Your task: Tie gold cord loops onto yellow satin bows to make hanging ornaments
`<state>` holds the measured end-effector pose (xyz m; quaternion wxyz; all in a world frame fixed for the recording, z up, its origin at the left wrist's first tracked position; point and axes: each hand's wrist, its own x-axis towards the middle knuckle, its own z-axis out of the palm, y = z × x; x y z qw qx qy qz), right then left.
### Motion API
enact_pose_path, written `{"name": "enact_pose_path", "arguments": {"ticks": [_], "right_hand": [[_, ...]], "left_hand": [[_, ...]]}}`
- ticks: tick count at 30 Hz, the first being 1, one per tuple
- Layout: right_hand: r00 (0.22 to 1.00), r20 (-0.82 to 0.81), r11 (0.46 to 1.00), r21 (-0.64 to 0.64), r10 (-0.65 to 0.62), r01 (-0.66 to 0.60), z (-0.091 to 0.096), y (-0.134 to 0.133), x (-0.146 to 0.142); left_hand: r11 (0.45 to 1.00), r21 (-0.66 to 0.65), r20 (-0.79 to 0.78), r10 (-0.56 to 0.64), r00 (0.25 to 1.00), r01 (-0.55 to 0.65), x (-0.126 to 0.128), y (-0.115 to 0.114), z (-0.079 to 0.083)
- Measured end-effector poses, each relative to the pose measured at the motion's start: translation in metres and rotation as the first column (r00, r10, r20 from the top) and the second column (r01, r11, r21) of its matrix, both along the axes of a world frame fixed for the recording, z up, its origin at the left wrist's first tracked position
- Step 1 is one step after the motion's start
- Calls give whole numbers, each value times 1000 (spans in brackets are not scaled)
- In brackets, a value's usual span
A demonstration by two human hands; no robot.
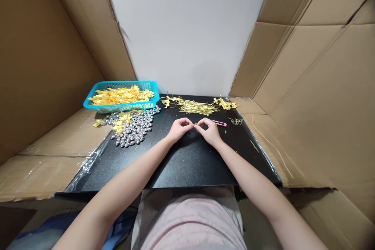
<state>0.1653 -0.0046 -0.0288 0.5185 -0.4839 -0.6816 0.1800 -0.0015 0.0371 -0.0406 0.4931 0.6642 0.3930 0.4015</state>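
Note:
Over the middle of the black table, my left hand (181, 129) and my right hand (209, 131) meet fingertip to fingertip, thumbs and index fingers pinched. Between them a short bit of thin gold tie (195, 124) shows; most of it is hidden by the fingers. Just beyond the hands lies a loose bundle of gold ties (196, 107). Beside my right hand is a pink-handled tool (220, 124), perhaps thread snips, partly covered by the hand. Yellow ribbon bows (225, 104) with ties sit at the back right, and a few more bows (170, 101) at the back left of the bundle.
A turquoise basket (123, 107) full of yellow ribbon bows (123, 95) stands at the back left. Many silver beads (131, 133) spread before it, with some bows on top. Tie scraps (236, 121) lie on the right. Cardboard walls (319, 86) flank the black table (187, 168).

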Motion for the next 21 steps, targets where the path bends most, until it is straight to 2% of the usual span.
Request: {"name": "enact_pose_path", "arguments": {"ticks": [14, 21], "right_hand": [[1000, 9, 1000, 8, -11, 11, -3, 1, 0], [1000, -1, 1000, -8, -7, 7, -2, 1, 1]], "left_hand": [[998, -53, 120, -11, 993, 17, 2, 1, 0], [999, -42, 106, -27, 994, 31, 1, 0, 4]]}}
